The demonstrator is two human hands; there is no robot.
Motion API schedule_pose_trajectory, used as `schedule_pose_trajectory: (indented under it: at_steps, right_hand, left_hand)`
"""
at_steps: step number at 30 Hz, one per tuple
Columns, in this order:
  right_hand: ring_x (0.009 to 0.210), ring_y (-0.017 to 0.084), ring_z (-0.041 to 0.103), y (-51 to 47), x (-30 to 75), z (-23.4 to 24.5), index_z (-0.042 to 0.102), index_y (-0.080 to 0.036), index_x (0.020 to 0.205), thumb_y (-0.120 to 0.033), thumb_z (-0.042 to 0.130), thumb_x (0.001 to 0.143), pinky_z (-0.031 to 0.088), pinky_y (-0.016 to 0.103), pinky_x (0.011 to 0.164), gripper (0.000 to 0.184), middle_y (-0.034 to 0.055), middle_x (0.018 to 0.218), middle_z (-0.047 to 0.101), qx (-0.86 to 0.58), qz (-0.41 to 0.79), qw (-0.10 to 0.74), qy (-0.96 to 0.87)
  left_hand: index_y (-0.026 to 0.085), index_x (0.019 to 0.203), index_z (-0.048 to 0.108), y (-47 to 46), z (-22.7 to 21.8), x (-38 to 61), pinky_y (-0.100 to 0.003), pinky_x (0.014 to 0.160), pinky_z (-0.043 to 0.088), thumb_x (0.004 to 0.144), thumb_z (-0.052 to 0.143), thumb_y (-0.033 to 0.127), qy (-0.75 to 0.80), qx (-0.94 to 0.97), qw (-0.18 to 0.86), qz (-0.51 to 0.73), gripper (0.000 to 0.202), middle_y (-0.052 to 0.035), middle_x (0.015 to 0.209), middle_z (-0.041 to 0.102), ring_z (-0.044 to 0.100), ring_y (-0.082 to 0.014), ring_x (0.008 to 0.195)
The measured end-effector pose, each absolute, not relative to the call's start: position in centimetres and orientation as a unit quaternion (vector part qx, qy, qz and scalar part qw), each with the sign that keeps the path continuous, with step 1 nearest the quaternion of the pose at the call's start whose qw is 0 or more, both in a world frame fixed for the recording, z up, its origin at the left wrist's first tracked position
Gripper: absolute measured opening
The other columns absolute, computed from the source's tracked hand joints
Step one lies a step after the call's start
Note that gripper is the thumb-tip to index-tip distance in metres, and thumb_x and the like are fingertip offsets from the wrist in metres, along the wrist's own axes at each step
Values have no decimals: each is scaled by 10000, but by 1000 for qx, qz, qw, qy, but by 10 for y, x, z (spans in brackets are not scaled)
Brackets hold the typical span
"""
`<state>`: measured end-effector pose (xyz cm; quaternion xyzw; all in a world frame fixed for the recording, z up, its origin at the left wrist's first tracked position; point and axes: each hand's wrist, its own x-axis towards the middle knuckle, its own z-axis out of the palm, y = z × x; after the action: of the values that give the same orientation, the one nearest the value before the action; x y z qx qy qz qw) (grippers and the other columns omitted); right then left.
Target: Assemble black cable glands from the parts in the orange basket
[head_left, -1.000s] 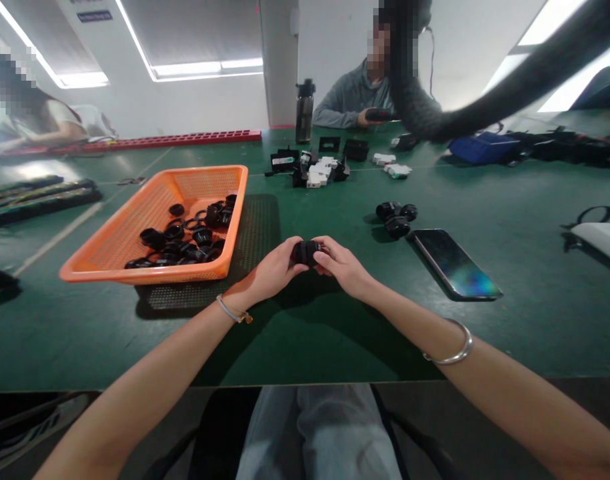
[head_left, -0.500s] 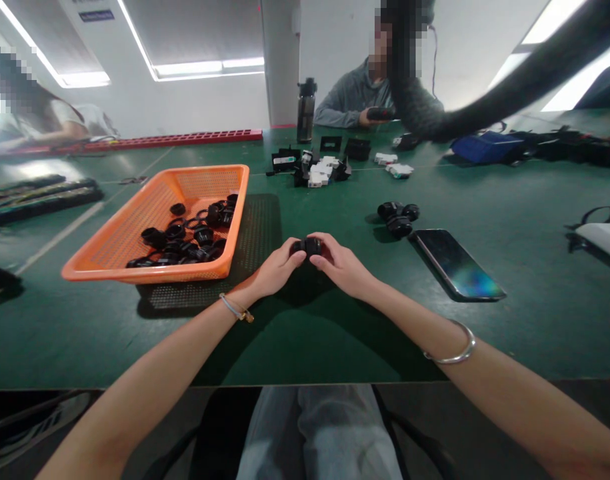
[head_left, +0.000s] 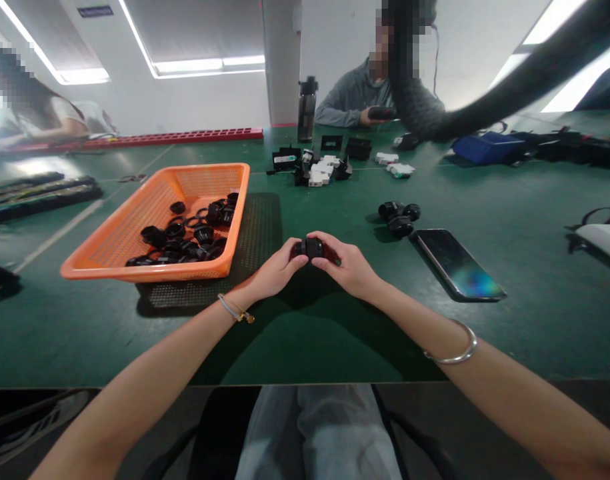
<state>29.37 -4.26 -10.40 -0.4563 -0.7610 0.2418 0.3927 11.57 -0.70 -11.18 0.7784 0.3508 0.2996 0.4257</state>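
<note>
Between my two hands, over the green table, is a black plastic cable gland. My left hand pinches its left end between thumb and fingers. The right end sits in the grip of my right hand, thumb below and fingers over the top. Fingertips cover part of the piece, so its finer detail is hidden. Left of my hands stands an orange plastic basket with several loose black gland parts and rings. A small cluster of black glands lies to the right, beyond my right hand.
A phone lies right of my hands. Farther back are white and black small parts and a dark bottle. A person in a grey sleeve sits opposite; another is at far left. A thick dark tube hangs at upper right.
The gland has shifted very slightly to the right, and more of it shows between my fingers. Both hands keep their grip; the basket and other things stay put.
</note>
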Motion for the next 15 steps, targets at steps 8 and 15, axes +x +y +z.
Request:
schedule_pose_trajectory:
  at_steps: [8,15]
  right_hand:
    - [659,152,549,-45,290,-104,558,-178,1145,-340,563,772,465,303,651,407,22,811,609,-454,357,445,-685]
    - [555,101,500,-45,286,-105,565,-155,1141,-353,600,746,424,262,556,443,-16,681,563,-431,457,475,-617]
  left_hand:
    - [139,1125,439,-12,-104,115,-337,787,462,861,465,287,375,823,321,281,304,-87,993,594,594,-210,875]
    - [114,1149,432,-10,-106,114,-365,838,475,864,493,270,350,863,221,288,330,-132,1079,595,595,-230,968]
